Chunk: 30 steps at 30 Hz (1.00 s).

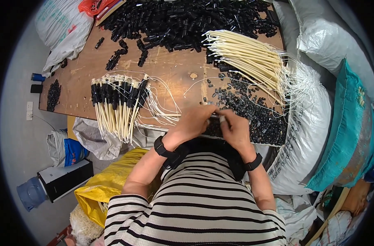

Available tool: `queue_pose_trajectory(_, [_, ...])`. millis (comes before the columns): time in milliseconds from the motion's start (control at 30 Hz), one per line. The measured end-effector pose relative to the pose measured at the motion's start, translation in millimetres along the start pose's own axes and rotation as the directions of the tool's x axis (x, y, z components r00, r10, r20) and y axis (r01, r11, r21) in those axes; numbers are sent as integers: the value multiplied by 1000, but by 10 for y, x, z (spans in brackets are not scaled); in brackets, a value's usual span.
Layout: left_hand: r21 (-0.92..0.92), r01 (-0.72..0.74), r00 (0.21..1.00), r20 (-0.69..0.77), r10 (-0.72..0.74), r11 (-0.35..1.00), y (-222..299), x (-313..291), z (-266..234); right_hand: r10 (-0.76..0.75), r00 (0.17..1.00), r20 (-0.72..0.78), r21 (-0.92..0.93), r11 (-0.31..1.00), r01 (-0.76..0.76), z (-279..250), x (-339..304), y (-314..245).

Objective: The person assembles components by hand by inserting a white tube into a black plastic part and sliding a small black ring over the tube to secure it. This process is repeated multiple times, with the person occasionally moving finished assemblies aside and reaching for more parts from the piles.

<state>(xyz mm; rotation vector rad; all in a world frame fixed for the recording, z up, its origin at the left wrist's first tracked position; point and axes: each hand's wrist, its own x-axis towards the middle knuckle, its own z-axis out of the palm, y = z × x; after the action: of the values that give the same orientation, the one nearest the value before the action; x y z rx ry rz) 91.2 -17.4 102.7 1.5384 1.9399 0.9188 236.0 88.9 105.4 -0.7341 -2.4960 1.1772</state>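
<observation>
Over the table's near edge, my left hand [194,122] and my right hand [236,128] meet, their fingertips pinched close together. Whatever they hold is too small and hidden to make out. Beneath and beside the right hand spreads a heap of small black plastic pieces [267,125]. To the left lies a row of cream-coloured sticks [117,117] with black plastic sleeves [120,96] near their white-stringed ends. White strings [160,110] trail from that row toward my left hand. Farther right rests a bundle of bare cream sticks [246,57] with loose white strings.
A large pile of black plastic parts [174,20] covers the table's [162,65] far side. White sacks [303,135] and a teal sack [338,135] crowd the right. A yellow sack [109,184], a black box [66,178] and a blue water jug [31,193] stand lower left.
</observation>
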Motion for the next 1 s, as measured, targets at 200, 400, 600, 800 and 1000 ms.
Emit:
queue_pose_trajectory(200, [-211, 67, 998, 1, -69, 975, -2, -15, -60, -71, 992, 102, -55, 996, 77, 6, -66, -2])
queue_pose_trajectory(400, [-177, -288, 938, -253, 239, 941, -75, -74, -31, -156, 987, -43, 171, 972, 161, 71, -71, 43])
queue_pose_trajectory(600, [13, 74, 940, -334, -65, 997, -512, -334, -121, 124, 990, -65, 138, 984, -114, 80, -180, 97])
queue_pose_trajectory(800, [91, 215, 929, -326, -175, 973, -389, -244, -157, 273, 961, 45, 211, 938, -277, 64, -119, 154])
queue_pose_trajectory(1000, [-47, 75, 940, -329, -86, 996, -486, -43, 129, 258, 966, 12, 212, 944, -254, 74, -141, 196])
